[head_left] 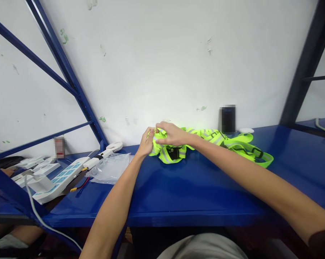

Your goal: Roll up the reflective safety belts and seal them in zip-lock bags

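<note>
A neon-yellow reflective strap bundle [169, 155] with silver-grey stripes and a black fitting lies at the back of the blue table. My left hand [147, 142] is closed on the bundle's left end, thumb and fingers bent around the fabric. From the other side my right hand [174, 135] curls over the top, with yellow material between thumb and forefinger; its other fingers are partly hidden. More yellow reflective straps [243, 147] trail to the right behind my right forearm, with black buckles and a loose loop at the far end.
Left of my hands are a clear plastic bag [111, 168], a white handheld fan [114, 146] and a white power strip [62, 180] with cables. A dark, blurred-out object [228, 119] leans on the wall. Blue frame posts [70, 79] rise at left; part of another person shows at lower left.
</note>
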`<action>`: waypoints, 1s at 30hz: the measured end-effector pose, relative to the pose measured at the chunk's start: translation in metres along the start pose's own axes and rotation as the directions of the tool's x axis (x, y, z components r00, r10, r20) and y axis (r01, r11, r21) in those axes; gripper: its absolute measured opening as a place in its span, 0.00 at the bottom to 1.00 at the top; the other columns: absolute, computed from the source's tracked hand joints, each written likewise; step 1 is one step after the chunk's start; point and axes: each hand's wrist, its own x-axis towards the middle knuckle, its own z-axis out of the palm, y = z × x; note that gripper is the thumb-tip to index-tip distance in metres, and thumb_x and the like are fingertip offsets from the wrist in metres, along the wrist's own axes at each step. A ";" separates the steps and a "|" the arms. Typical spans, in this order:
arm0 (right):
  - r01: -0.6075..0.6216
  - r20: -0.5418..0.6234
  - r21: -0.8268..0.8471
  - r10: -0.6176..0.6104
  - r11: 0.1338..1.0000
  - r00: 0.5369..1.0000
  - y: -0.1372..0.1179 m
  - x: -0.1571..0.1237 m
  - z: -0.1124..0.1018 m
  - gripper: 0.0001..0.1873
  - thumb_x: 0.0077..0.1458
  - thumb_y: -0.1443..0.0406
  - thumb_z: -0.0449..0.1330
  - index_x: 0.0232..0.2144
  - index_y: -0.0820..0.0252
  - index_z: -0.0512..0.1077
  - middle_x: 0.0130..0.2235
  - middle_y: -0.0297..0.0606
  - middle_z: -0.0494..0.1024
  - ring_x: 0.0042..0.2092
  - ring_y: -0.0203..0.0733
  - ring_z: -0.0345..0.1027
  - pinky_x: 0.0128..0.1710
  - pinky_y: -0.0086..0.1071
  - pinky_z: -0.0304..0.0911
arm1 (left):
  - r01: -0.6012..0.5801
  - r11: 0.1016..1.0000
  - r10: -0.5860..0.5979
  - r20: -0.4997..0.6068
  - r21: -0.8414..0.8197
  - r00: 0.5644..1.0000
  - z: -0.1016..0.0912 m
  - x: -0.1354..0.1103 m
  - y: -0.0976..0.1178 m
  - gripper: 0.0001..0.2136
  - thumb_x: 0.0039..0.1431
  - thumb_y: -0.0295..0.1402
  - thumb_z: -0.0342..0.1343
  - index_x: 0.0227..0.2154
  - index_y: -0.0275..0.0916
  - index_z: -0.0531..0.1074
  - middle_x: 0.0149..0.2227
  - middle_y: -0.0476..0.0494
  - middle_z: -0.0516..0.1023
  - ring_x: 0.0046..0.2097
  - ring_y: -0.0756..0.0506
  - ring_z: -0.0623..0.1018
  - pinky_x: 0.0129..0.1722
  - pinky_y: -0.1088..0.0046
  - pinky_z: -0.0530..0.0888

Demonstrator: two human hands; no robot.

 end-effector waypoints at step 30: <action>-0.291 -0.321 0.133 0.319 0.948 0.892 0.023 -0.006 -0.003 0.16 0.55 0.51 0.61 0.28 0.58 0.77 0.32 0.39 0.65 0.38 0.48 0.64 0.40 0.40 0.60 | 0.169 0.335 -0.048 -0.162 0.927 0.986 -0.081 -0.017 0.036 0.15 0.60 0.37 0.44 0.20 0.40 0.66 0.31 0.37 0.75 0.38 0.38 0.75 0.37 0.62 0.68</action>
